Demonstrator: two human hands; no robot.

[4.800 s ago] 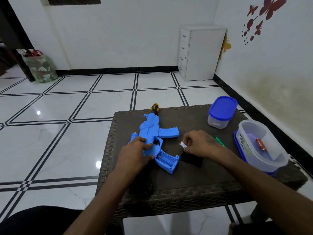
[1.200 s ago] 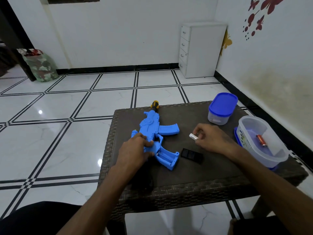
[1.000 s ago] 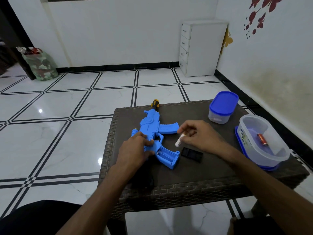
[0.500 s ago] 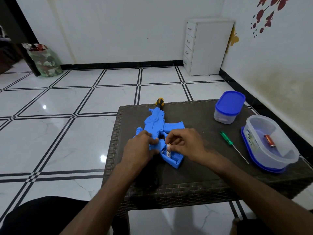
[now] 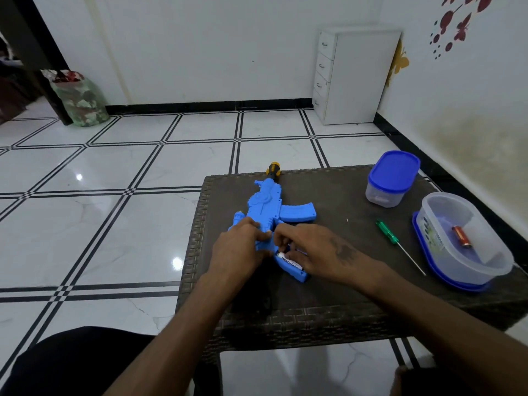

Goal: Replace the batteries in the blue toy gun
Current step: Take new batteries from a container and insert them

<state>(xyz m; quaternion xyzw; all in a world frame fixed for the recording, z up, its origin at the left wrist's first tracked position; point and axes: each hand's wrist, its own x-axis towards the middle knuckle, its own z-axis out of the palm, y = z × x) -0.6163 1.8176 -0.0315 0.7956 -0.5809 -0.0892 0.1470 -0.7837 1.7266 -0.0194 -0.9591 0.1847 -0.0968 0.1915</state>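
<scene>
The blue toy gun (image 5: 268, 207) lies flat on the brown woven table (image 5: 328, 298), its yellow-black muzzle pointing away from me. My left hand (image 5: 238, 248) grips the gun's body near the handle and holds it down. My right hand (image 5: 314, 250) pinches a white battery (image 5: 289, 262) with black print, which lies lengthwise in the open battery compartment at the gun's near end. The black compartment cover is hidden, probably under my right hand.
A green screwdriver (image 5: 389, 237) lies right of my right hand. An open clear tub (image 5: 485, 271) on its blue lid holds a red battery (image 5: 461, 237). A closed tub with a blue lid (image 5: 393, 178) stands at the back right. A white drawer unit (image 5: 354, 75) stands by the wall.
My right hand carried the white battery from the table's right side to the gun and laid it into the open compartment. My left hand stayed on the gun. The camera turned a little left.
</scene>
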